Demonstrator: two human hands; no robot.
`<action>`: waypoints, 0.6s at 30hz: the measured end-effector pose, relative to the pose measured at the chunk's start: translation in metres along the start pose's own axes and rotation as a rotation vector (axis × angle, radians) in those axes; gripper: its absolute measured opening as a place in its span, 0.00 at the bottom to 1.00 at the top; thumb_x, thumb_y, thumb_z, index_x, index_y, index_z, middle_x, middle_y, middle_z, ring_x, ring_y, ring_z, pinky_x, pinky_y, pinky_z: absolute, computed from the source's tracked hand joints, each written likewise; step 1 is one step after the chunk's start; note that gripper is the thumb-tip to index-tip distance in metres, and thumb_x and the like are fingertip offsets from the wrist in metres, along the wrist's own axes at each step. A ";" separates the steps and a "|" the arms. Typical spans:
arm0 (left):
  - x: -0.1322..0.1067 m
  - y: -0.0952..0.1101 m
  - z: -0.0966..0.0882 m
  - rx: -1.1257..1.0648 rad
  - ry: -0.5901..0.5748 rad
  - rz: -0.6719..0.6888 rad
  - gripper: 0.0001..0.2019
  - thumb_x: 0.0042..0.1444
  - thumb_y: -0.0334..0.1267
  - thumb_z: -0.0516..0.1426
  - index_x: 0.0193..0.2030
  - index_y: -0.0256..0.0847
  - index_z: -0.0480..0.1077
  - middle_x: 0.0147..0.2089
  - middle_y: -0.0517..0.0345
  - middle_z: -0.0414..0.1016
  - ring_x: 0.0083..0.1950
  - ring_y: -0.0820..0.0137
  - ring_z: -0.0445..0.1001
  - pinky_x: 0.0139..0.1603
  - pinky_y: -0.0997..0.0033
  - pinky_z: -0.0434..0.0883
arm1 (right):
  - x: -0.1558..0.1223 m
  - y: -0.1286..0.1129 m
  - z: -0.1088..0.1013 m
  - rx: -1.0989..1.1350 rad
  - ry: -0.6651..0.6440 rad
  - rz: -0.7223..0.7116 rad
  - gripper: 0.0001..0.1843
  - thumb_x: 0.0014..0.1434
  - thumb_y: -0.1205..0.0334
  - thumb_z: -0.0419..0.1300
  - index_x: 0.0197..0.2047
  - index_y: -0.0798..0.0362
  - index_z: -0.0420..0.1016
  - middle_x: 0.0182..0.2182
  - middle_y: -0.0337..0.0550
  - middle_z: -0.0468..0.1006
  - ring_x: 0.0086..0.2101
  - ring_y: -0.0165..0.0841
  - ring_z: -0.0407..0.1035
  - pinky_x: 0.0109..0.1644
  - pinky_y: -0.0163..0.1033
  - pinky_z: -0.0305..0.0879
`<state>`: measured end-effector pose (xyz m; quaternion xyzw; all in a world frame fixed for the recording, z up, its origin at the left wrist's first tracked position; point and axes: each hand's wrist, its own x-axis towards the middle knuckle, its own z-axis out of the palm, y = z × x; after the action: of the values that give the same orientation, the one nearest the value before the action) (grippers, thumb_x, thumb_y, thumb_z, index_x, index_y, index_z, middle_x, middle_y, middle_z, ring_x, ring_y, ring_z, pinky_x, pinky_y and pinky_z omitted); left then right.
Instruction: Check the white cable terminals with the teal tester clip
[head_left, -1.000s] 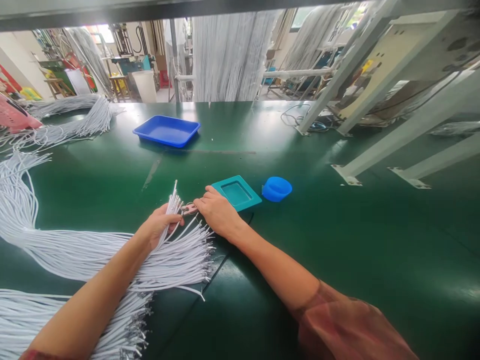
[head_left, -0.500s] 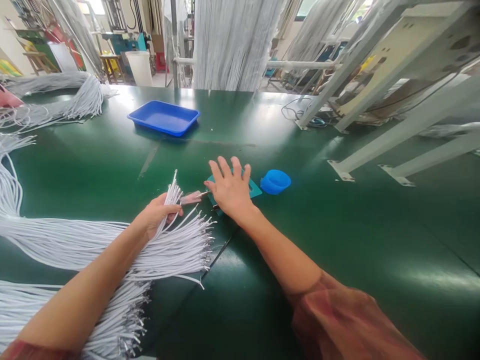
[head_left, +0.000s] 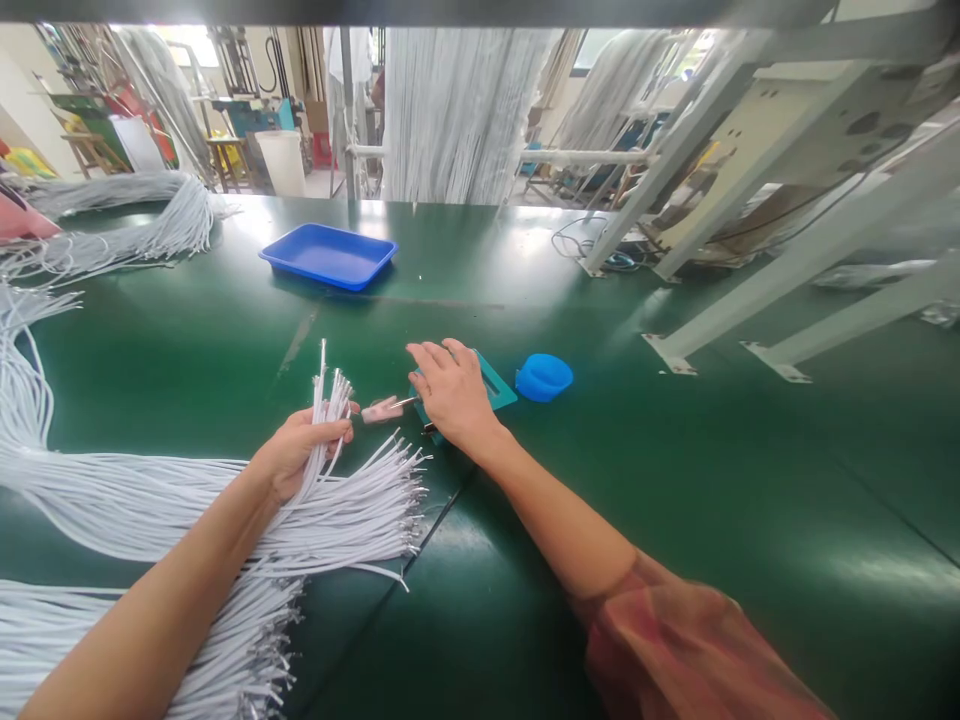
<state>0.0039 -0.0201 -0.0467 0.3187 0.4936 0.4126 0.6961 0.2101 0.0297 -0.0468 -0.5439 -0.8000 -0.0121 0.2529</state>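
Note:
My left hand (head_left: pixel 304 450) is closed around several white cords (head_left: pixel 319 415), whose tips stick up above the thumb. These belong to a larger bundle of white cords (head_left: pixel 360 500) lying on the table under my left forearm. My right hand (head_left: pixel 456 400) lies over a teal flat plate (head_left: pixel 499 388), its fingers stretched out and fairly close together. It hides much of the plate, and whether the palm presses on it I cannot tell. Between the hands lies a thin metal tool with a pinkish wrapped end (head_left: pixel 382 410); its other end disappears beneath my right hand.
A blue cup (head_left: pixel 544 378) stands right of the plate. Farther back is a blue tray (head_left: pixel 330 258) on the green table (head_left: pixel 675 500). More cord bundles (head_left: pixel 225 650) lie at the left. Metal frame legs (head_left: pixel 720 300) stand on the table at the right.
My left hand has moved slightly left with its cords, away from the pinkish wrapped end. The fingers of my right hand are less spread. The whole view has shifted slightly.

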 end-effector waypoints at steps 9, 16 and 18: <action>-0.012 0.001 0.002 0.048 -0.063 0.060 0.12 0.47 0.35 0.61 0.39 0.31 0.74 0.32 0.53 0.69 0.27 0.79 0.61 0.26 0.80 0.60 | -0.006 -0.033 -0.026 0.606 -0.084 0.002 0.08 0.53 0.63 0.58 0.36 0.54 0.74 0.32 0.41 0.75 0.36 0.31 0.66 0.43 0.36 0.61; -0.020 -0.005 0.006 0.246 -0.097 0.205 0.08 0.45 0.36 0.62 0.31 0.34 0.74 0.19 0.63 0.61 0.22 0.79 0.55 0.22 0.78 0.54 | -0.016 -0.048 -0.014 0.957 -0.242 0.163 0.09 0.48 0.59 0.61 0.30 0.56 0.76 0.27 0.40 0.76 0.28 0.28 0.67 0.32 0.32 0.61; -0.020 -0.006 0.007 0.235 -0.013 0.244 0.09 0.44 0.37 0.63 0.32 0.35 0.74 0.20 0.63 0.64 0.23 0.79 0.58 0.24 0.78 0.56 | -0.018 -0.048 -0.010 0.986 -0.212 0.187 0.09 0.48 0.59 0.61 0.29 0.57 0.76 0.26 0.40 0.76 0.27 0.28 0.66 0.31 0.32 0.60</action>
<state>0.0089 -0.0404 -0.0408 0.4584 0.4915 0.4312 0.6020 0.1765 -0.0081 -0.0333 -0.4275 -0.6799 0.4446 0.3967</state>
